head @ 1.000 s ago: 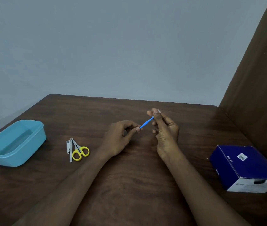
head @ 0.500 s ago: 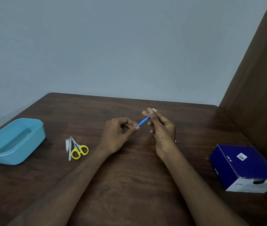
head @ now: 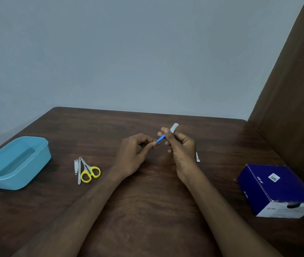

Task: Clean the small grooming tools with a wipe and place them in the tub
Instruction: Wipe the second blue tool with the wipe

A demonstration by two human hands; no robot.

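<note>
A thin blue tool (head: 160,139) is held above the middle of the table. My left hand (head: 135,154) pinches its near end between thumb and forefinger. My right hand (head: 180,147) holds a small white wipe (head: 174,127) wrapped round the tool's far end, fingers curled on it. On the table to the left lie yellow-handled scissors (head: 89,172), a nail clipper (head: 76,166) and a slim metal file (head: 79,172), side by side. The light blue tub (head: 15,162) stands at the left edge; I see nothing in it.
A dark blue box (head: 277,190) lies at the right, close to a brown wooden panel (head: 296,101). A scrap of white wrapper (head: 197,157) lies on the dark wooden table (head: 147,210) behind my right wrist. A grey wall runs along the far edge.
Both hands have stayed almost in place above the table's middle. My right hand has slid the wipe along the blue tool, and more of the wipe shows above my fingers.
</note>
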